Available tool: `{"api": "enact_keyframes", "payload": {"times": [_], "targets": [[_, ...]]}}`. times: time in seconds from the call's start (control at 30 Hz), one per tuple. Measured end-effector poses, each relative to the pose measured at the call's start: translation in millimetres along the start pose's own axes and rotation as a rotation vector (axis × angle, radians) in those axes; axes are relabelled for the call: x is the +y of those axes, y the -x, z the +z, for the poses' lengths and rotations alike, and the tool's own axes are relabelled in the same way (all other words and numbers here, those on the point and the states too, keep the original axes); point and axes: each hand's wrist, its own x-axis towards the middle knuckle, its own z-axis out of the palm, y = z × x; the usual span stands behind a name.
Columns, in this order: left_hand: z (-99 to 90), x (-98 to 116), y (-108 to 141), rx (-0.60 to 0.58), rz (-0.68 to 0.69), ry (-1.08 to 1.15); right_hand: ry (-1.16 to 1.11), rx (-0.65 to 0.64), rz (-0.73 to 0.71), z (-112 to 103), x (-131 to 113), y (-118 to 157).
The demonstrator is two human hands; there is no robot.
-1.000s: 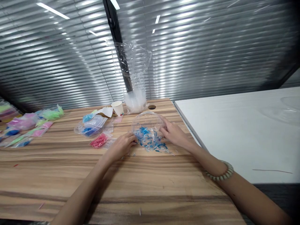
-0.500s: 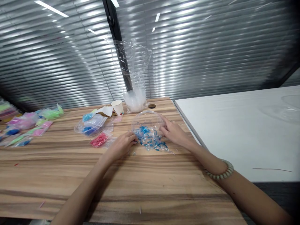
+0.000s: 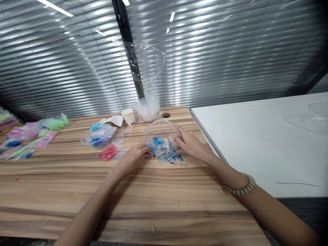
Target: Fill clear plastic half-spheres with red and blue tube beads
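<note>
A clear plastic bowl (image 3: 162, 125) stands tilted on the wooden table, its opening toward me. Blue and clear tube-like pieces (image 3: 166, 152) lie in it and spill out over its near edge. My right hand (image 3: 188, 141) grips the bowl's right side, thumb and fingers bent around the rim. At the lower left of the bowl is my left hand (image 3: 137, 155), its fingers bent and pressed together beside the pieces; what they pinch, if anything, is hidden.
Left of the bowl lie a bag of red pieces (image 3: 108, 152) and a clear container with blue pieces (image 3: 98, 136). Behind stand a paper cup (image 3: 128, 117) and a plastic bag with white contents (image 3: 148, 108). Several coloured bags (image 3: 30, 131) lie far left. A white table (image 3: 256, 136) adjoins.
Almost nothing differs. Both hands keep their places at the bowl, and the whole view has shifted very slightly.
</note>
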Motion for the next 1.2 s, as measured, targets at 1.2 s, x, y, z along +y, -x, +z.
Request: {"api": "enact_keyframes", "payload": {"times": [1.2], "targets": [[-1.1, 2.6, 1.1, -0.063, -0.038, -0.015, 0.018, -0.047, 0.012, -0.8, 0.3, -1.2]]}}
